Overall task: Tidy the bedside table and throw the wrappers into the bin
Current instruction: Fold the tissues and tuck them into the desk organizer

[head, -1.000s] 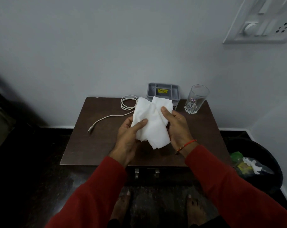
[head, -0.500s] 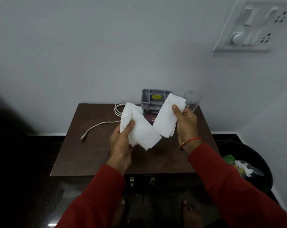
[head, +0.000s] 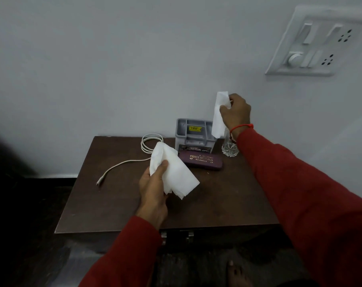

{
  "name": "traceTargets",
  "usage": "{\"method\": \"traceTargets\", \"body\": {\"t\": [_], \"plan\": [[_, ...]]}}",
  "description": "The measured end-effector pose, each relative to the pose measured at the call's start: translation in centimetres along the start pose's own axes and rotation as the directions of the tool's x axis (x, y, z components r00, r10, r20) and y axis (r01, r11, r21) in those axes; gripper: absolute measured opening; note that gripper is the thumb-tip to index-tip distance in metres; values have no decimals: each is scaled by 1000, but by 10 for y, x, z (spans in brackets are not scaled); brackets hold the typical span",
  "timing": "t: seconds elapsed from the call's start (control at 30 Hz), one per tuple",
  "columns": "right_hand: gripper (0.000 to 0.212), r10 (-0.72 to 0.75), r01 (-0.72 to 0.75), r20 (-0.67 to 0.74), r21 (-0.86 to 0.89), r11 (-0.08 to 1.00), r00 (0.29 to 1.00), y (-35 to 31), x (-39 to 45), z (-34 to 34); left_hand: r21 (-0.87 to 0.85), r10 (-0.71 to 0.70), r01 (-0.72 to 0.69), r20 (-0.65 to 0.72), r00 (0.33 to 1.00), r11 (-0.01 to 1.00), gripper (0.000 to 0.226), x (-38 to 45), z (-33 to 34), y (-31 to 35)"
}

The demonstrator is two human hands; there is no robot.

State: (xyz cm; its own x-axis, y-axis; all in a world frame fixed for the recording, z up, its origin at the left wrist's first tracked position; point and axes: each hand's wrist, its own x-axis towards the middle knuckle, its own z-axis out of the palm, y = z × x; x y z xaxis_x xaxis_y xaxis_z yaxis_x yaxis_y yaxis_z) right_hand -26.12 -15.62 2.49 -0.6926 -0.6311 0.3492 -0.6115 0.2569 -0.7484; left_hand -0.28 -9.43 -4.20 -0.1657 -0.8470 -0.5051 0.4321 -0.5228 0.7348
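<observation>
White, soft tissue paper fills both hands. The left hand (head: 154,190) is closed around a crumpled white tissue sheet (head: 173,171), held low over the middle of the dark brown wooden bedside table (head: 227,199). The right hand (head: 236,112) pinches a narrower white tissue strip (head: 218,117) that hangs with its long axis vertical, raised above the grey plastic compartment organiser (head: 194,131) and the cut-glass tumbler (head: 230,149) at the back edge. A purple rectangular case with gold lettering (head: 201,160) lies just in front of the organiser; a coiled white cable (head: 149,142) trails left. No bin is in view, so which hand is nearer it cannot be told.
</observation>
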Motion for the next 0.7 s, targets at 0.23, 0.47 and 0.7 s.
{"method": "traceTargets", "body": {"t": [0.23,0.47,0.7], "plan": [[23,39,-38,-41,21,999,998,9,-5,23,1,-9,9,-14,1000,1000,34,2,0,2],[17,123,-114,-94,100,989,988,15,-11,29,0,-9,9,-33,999,1000,40,3,0,5],[9,231,-210,-80,214,954,970,18,-24,36,10,-21,21,-36,999,1000,34,2,0,5]]}}
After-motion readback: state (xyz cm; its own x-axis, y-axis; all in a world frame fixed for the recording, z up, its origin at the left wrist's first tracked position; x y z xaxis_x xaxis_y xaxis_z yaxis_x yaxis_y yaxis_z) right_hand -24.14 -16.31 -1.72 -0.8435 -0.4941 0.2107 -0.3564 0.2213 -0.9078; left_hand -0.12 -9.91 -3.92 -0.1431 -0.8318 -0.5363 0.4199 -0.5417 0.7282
